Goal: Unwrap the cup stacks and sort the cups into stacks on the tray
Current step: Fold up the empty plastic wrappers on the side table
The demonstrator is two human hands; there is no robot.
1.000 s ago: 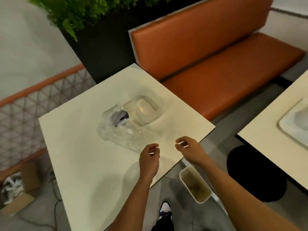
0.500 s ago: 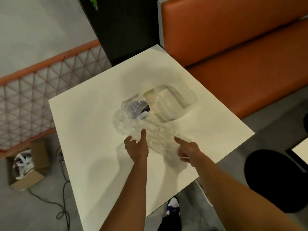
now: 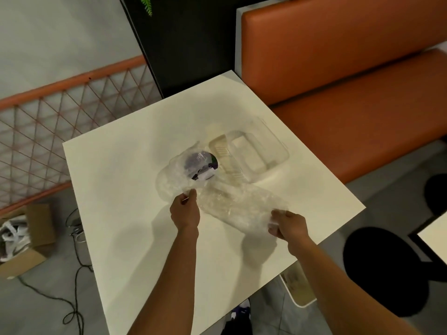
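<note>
Unwrapping step: left hand (image 3: 185, 213) and right hand (image 3: 289, 228) fingers pinch both ends of the wrapped cup stack (image 3: 239, 205); next, likely tearing it open.

Wrapped cup stack (image 3: 242, 209) blurred, cup count can't tell. Label (image 3: 202, 166) on 2nd stack (image 3: 169, 181) too blurry to read. Right hand (image 3: 289, 227) fingertips behind wrap, hidden. Bin (image 3: 298, 286) partly under table (image 3: 121, 189); box (image 3: 21, 240) cut off at L edge.

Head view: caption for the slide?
Wrapped cup stack on the table, its ends gripped by left hand and right hand, beside a second stack and the tray.
</note>
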